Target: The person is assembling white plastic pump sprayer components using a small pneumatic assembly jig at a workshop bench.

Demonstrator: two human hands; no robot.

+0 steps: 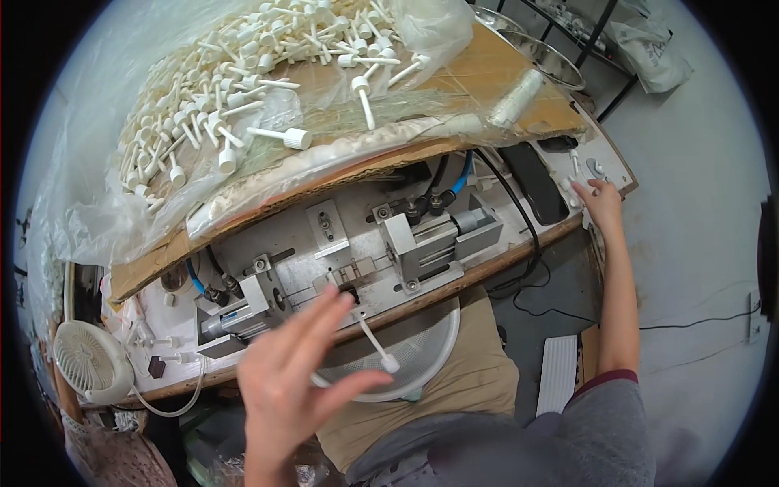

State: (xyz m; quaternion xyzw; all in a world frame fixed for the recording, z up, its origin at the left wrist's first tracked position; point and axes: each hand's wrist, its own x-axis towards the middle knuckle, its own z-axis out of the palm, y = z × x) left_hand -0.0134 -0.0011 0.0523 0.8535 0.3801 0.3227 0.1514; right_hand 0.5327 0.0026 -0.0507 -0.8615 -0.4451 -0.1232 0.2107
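Observation:
My left hand (296, 373) is raised over the bench's front edge, its fingers stretched out and thumb spread, holding nothing. Just past the thumb tip is a white capped stick (376, 344), seen over the white mesh basket (442, 345) on my lap; whether it hangs in the air or touches something, I cannot tell. At the bench's right end my right hand (602, 207) reaches out with thumb and finger slightly apart beside small white parts (574, 162). Between the hands stands a metal fixture with two facing cylinder units, left (251, 312) and right (438, 243).
Behind the fixture, a cardboard shelf (454, 81) carries a heap of white capped sticks (235, 89) on plastic sheeting. A black phone (534, 183) lies near my right hand. A small white fan (91, 361) stands at the left. Black cables (527, 276) hang at the bench edge.

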